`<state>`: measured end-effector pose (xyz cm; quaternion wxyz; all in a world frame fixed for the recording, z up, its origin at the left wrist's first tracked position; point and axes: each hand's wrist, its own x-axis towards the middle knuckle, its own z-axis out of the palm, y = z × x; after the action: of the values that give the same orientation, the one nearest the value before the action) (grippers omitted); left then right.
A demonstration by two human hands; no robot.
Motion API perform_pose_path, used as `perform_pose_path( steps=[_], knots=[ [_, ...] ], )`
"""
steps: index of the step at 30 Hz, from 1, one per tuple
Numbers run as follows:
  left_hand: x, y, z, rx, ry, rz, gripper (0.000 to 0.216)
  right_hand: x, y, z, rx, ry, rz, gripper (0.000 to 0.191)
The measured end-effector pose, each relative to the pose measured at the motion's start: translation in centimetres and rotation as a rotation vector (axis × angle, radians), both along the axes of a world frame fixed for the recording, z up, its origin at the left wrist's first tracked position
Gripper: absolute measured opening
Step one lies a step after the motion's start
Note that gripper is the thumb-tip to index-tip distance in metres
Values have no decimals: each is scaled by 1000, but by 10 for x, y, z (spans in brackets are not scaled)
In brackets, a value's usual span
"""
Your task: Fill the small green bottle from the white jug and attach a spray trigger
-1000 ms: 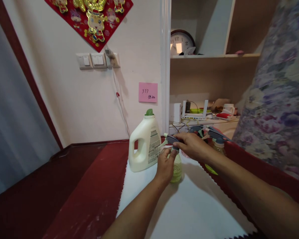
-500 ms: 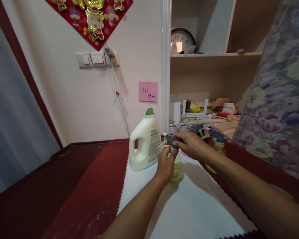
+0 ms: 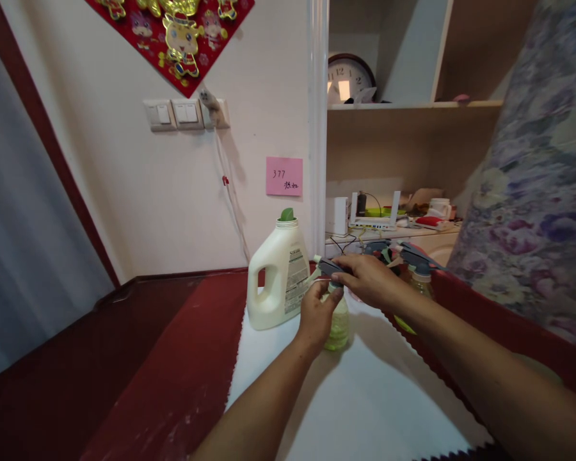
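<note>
A small clear spray bottle [image 3: 339, 326] with pale green liquid stands on a white cloth [image 3: 365, 397]. My left hand [image 3: 315, 315] wraps around its body. My right hand [image 3: 370, 280] grips the grey trigger head [image 3: 327, 267] on top of it. A white detergent jug [image 3: 274, 278] with a green cap stands just left of the bottle, touching nothing I hold.
More spray bottles with grey heads [image 3: 415, 266] stand behind my right hand. The white cloth lies on a dark red table [image 3: 163, 358]. A flowered fabric [image 3: 537, 179] fills the right side. Shelves hold a clock [image 3: 346, 79] and a router [image 3: 375, 218].
My left hand has slid slightly up and left on the bottle. The view has shifted a little; the bottle and jug stay in place.
</note>
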<state>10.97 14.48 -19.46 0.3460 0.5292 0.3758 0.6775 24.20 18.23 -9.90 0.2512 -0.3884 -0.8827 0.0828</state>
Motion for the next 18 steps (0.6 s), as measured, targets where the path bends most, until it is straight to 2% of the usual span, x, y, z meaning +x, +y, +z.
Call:
perform_pose_path(
  steps=[4, 9, 12, 14, 18],
  knots=[
    [-4, -2, 0, 4, 68, 35, 29, 5, 4, -2, -25, 3, 17, 20],
    [-4, -3, -3, -13, 73, 55, 47, 6, 7, -4, -43, 61, 52, 16],
    [-2, -4, -5, -39, 76, 61, 49, 6, 7, -12, -57, 156, 74, 24],
    [-2, -5, -5, -53, 83, 66, 46, 9, 6, -25, -83, 261, 72, 38],
    [-4, -5, -3, -77, 71, 66, 42, 18, -2, -67, -225, 476, 41, 98]
  ],
)
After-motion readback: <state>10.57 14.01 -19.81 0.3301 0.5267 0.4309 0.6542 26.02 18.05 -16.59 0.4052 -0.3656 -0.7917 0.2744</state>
